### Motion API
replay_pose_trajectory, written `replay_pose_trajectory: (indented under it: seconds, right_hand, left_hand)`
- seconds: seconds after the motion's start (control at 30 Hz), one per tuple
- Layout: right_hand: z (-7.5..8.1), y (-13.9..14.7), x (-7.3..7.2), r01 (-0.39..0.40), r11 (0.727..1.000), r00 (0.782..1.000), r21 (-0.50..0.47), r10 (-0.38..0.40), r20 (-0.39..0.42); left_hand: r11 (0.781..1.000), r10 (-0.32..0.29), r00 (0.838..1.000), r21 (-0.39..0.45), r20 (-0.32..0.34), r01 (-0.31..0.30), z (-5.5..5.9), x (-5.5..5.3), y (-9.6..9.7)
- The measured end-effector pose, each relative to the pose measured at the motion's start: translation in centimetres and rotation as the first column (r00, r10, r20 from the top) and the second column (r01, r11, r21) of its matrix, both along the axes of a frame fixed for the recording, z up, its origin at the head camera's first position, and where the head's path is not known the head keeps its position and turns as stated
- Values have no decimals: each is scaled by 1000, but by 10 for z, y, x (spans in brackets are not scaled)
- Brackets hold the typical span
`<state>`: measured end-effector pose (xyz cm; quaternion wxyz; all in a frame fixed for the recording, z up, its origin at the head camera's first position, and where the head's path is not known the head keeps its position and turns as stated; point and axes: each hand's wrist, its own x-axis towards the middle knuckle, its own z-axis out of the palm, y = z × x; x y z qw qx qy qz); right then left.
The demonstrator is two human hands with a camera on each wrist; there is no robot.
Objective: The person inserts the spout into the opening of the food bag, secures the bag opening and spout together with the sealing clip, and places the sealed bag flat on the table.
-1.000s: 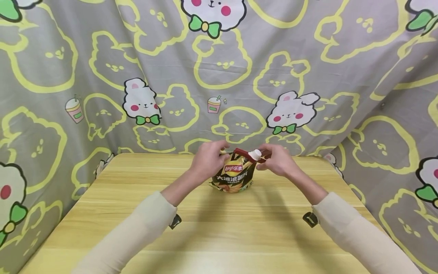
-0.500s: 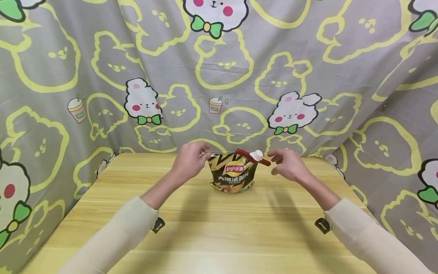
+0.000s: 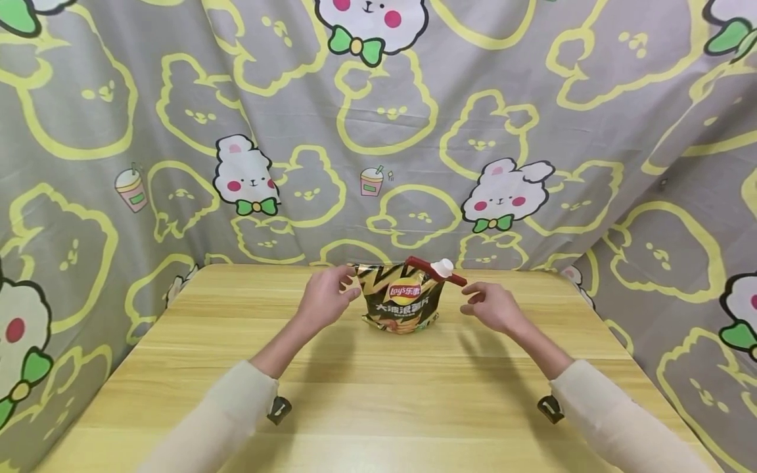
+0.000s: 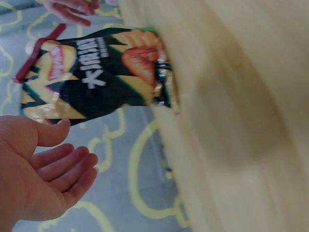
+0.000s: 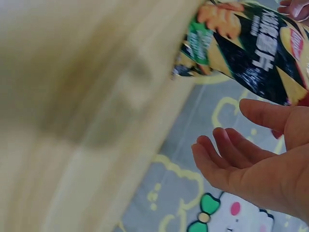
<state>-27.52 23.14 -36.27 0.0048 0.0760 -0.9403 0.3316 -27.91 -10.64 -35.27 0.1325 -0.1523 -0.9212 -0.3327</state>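
Note:
A black-and-gold potato chip bag [image 3: 397,307] stands upright on the table [image 3: 378,401]. Across part of its top lies a dark red bag clip [image 3: 421,265] with a white cap [image 3: 442,267], slanting down to the right and sticking out past the bag's edge. My left hand [image 3: 327,297] is just left of the bag, holding nothing, its fingers loosely bent. On the other side my right hand [image 3: 492,306] hovers below the clip's right end, fingers relaxed and holding nothing. Both wrist views show a gap between the palm and the bag.
A grey curtain [image 3: 396,131] with yellow outlines and rabbit figures hangs behind the table and along both sides. The bag stands near the table's back edge. Black straps [image 3: 280,410] show at the sleeve cuffs.
Both hands were at the bag's top and clip one second ago. They have since moved apart to either side and sunk slightly. Bag and clip stay in place.

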Motion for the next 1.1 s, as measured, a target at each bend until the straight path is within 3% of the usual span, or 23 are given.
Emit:
replay_pose_trajectory:
  seconds: [0.17, 0.47, 0.73, 1.1]
  right_hand:
    - [-17, -8, 1, 16, 999, 999, -50, -14, 48]
    - [-35, -36, -2, 31, 986, 999, -161, -28, 23]
    - [-43, -54, -3, 59, 967, 997, -249, -69, -31]
    - [-47, -60, -8, 72, 949, 994, -306, -94, -57]
  left_hand:
    - [999, 15, 996, 36, 85, -18, -22, -4, -2]
    - [998, -31, 990, 57, 137, 24, -47, -10, 10]
    - [992, -72, 979, 119, 192, 50, -54, -8, 21]
    - [982, -77, 980, 183, 185, 43, -55, -9, 25]
